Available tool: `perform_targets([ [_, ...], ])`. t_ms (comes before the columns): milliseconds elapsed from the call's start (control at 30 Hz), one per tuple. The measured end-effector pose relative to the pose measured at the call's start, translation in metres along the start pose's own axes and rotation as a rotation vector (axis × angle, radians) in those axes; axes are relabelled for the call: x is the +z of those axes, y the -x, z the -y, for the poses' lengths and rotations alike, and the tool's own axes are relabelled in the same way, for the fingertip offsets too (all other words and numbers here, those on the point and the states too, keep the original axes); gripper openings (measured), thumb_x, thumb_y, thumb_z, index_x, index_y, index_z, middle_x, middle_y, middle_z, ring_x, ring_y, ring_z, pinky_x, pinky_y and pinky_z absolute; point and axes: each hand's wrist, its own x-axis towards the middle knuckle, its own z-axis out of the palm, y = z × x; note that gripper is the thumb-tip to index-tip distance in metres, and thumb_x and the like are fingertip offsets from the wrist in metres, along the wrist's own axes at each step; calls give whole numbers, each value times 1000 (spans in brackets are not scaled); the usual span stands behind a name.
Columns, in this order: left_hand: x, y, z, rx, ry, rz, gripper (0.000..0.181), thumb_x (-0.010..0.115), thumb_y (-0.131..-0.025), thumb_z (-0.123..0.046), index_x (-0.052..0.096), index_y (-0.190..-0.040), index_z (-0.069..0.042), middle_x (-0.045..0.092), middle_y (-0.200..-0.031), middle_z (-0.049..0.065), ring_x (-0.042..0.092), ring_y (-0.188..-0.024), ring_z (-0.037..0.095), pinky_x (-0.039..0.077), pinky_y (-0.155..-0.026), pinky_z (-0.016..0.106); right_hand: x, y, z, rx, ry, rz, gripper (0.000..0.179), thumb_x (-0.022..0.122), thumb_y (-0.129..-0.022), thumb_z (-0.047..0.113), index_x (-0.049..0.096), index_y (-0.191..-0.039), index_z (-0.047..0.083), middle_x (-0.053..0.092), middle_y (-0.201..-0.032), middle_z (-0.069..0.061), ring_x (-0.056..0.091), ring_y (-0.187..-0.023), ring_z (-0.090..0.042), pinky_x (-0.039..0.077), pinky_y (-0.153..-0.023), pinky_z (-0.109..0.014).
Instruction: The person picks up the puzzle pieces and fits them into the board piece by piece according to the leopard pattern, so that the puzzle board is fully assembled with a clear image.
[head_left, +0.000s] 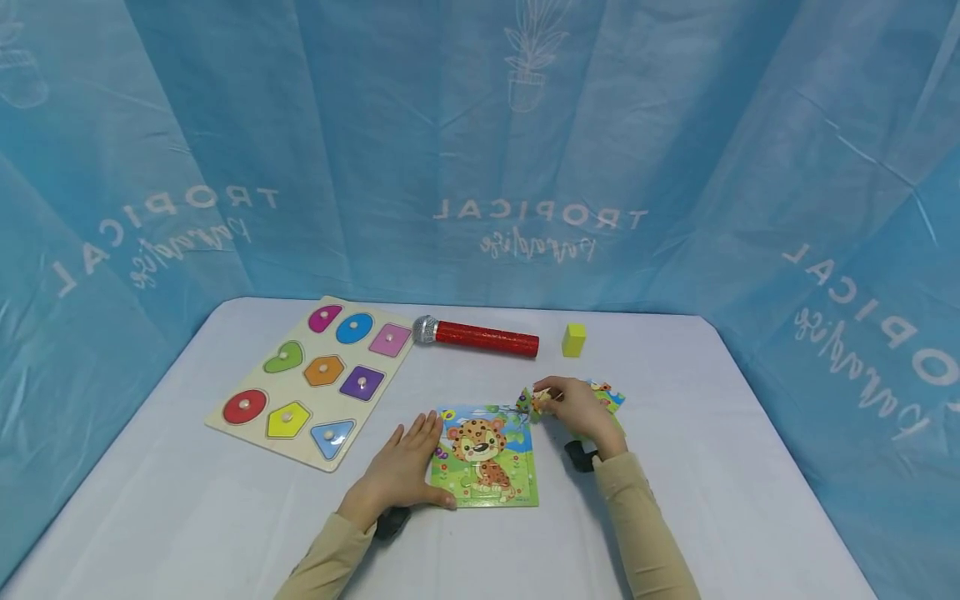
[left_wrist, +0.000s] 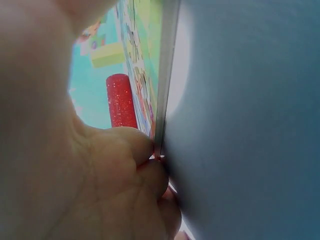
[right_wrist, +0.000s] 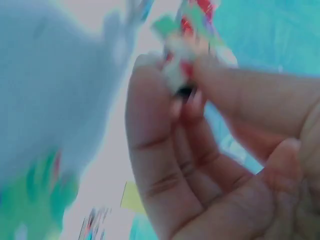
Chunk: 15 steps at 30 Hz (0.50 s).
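A square jigsaw puzzle [head_left: 483, 467] with a cartoon leopard on a green and blue ground lies at the middle front of the table. My left hand [head_left: 401, 467] rests along its left side, fingers spread, the thumb at the lower edge. In the left wrist view the fingers [left_wrist: 132, 145] touch the board's edge. Over the upper right corner, my right hand [head_left: 587, 410] pinches a small jigsaw piece [head_left: 537, 401] between thumb and fingertips; it looks blurred in the right wrist view. More jigsaw pieces [head_left: 609, 397] lie partly hidden behind the right hand.
At the left lies a wooden shape board [head_left: 300, 392] with colored knobbed shapes. Behind the puzzle are a red toy microphone [head_left: 483, 337] and a yellow-green block [head_left: 573, 340]. A blue printed curtain [head_left: 480, 150] surrounds the back and sides of the white table [head_left: 187, 533].
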Motion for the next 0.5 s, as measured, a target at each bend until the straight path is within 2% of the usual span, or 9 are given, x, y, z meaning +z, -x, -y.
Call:
perform_targets([
  [133, -1, 0, 0, -2, -7, 0, 121, 81, -64, -60, 25, -151, 2, 18, -161, 19, 16, -150, 35, 15, -121, 56, 11, 0, 17, -102, -93, 79, 12, 70, -88, 14, 70, -100, 13, 64, -82, -3, 53, -70, -13, 43, -60, -25],
  [267, -1, 0, -1, -5, -20, 4, 120, 80, -65, -61, 25, -151, 2, 18, -161, 19, 16, -150, 34, 15, -121, 55, 28, -1, 34, -193, -112, 193, 9, 70, -89, 15, 69, -96, 12, 65, -76, 0, 55, -68, -12, 45, -62, -24],
  [400, -1, 0, -1, -1, -26, 4, 120, 79, -65, -62, 25, -151, 2, 18, -161, 19, 16, -150, 34, 16, -121, 56, 46, -2, 48, -237, -108, 297, 8, 70, -89, 15, 71, -96, 12, 67, -72, -1, 56, -62, -11, 47, -57, -23],
  [500, -2, 1, -1, 1, -27, 2, 120, 79, -66, -62, 25, -151, 2, 18, -161, 19, 16, -150, 34, 16, -121, 56, 56, -3, 56, -251, -89, 341, 7, 70, -89, 14, 73, -94, 12, 65, -70, 1, 53, -60, -9, 46, -56, -22],
])
